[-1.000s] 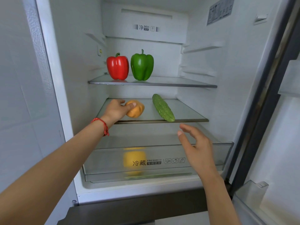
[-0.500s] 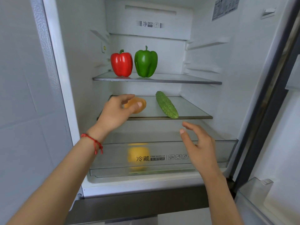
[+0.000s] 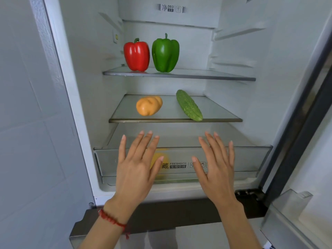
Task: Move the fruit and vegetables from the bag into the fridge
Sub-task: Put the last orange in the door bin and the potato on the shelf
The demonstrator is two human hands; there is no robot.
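An orange-brown potato lies on the left of the lower glass shelf, apart from a bumpy green bitter gourd on its right. On the upper glass shelf a red bell pepper and a green bell pepper stand upright side by side. A yellow item shows blurred through the clear crisper drawer. My left hand and my right hand are spread flat, palms away, in front of the drawer, holding nothing. No bag is in view.
The fridge door stands open at the right with a clear door bin. A white tiled wall runs along the left. A dark panel lies below the fridge compartment.
My left hand let go of the potato and pulled back down from the lower shelf. Both hands now hover spread open in front of the crisper drawer.
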